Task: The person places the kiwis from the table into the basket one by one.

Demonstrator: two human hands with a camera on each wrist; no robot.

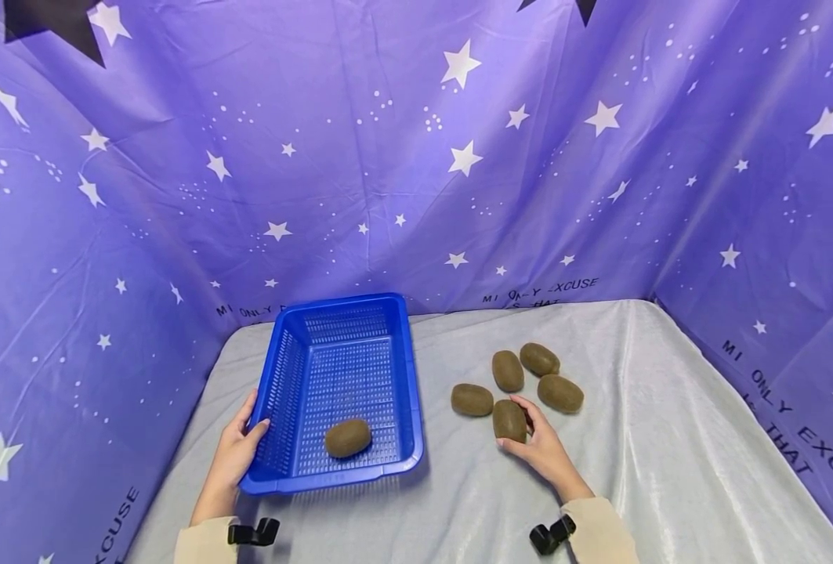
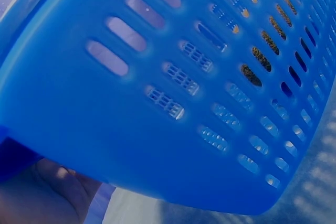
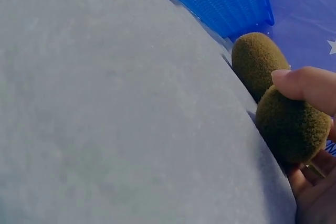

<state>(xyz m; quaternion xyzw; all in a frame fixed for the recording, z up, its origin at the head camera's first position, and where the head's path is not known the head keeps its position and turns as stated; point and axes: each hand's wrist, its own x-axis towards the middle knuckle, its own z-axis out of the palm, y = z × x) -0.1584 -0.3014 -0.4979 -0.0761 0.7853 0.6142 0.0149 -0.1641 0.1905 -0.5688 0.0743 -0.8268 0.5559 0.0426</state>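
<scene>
My left hand (image 1: 231, 450) grips the left rim of a blue plastic basket (image 1: 416, 399), thumb over the edge. In the left wrist view the basket's slotted wall (image 2: 121, 145) fills most of the picture and covers much of that hand. One brown kiwi (image 1: 348, 438) lies in the basket near its front side. To the right of the basket, my right hand (image 1: 545, 448) holds another kiwi (image 1: 510, 421) between thumb and fingers. The right wrist view has this held kiwi (image 3: 291, 127) low over the cloth, in front of a second kiwi (image 3: 257, 64).
Several more kiwis lie loosely grouped behind the held one, among them a left one (image 1: 471, 399) and a right one (image 1: 560, 393). A pale cloth (image 1: 670, 470) covers the table. Purple star-patterned curtains (image 1: 360, 180) hang at the back and both sides.
</scene>
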